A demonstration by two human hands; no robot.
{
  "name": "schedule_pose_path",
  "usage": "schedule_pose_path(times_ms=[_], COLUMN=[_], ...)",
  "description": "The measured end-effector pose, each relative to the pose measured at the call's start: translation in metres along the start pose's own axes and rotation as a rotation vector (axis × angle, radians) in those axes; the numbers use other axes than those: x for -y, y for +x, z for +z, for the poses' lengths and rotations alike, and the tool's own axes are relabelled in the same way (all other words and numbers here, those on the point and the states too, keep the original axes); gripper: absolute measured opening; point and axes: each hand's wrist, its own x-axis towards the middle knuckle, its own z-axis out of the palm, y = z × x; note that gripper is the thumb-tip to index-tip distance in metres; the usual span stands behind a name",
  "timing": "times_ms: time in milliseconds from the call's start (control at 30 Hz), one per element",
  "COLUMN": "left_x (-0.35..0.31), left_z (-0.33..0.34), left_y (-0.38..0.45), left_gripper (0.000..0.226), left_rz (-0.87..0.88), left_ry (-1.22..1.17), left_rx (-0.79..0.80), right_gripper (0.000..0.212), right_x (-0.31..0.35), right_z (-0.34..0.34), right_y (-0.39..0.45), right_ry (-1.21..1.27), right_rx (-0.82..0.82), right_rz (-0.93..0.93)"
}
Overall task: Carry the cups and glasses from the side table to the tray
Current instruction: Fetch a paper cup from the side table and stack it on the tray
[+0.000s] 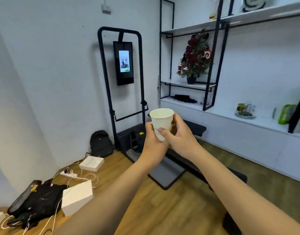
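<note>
I hold the paper cup (161,122) with both hands (164,138), fingers wrapped around; squeezing could crush it.

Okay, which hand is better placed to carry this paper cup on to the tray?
Probably the right hand: its thumb and fingers wrap the paper cup around the middle. The left hand only supports it low down. No tray is in view.
</note>
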Motion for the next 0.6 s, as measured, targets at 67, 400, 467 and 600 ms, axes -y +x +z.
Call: schedule_pose_path(times_ms=[67,400,467,600], left_x=[-0.003,-0.010,-0.004,0.004], left_z=[0.055,0.313,0.355,0.424], left_y=[0.006,0.024,0.029,0.043], left_gripper=[0.053,0.049,0.046,0.057], left_rz=[-0.004,-0.021,-0.026,-0.061], left_ry=[-0.024,-0.161,-0.185,-0.219], left_rx=[0.058,0.326,0.389,0.486], right_gripper=[0.051,0.057,0.058,0.058], right_x=[-0.020,-0.113,-0.133,-0.171], right_z=[-0.051,-0.267,-0.300,-0.357], right_y=[-0.006,-0.053,-0.061,-0.069], right_ry=[-0.019,-0.142,-0.160,-0.226], right_rx=[-0.036,-0.279,-0.324,-0.376], right_rz=[0.031,0.209,0.247,0.304])
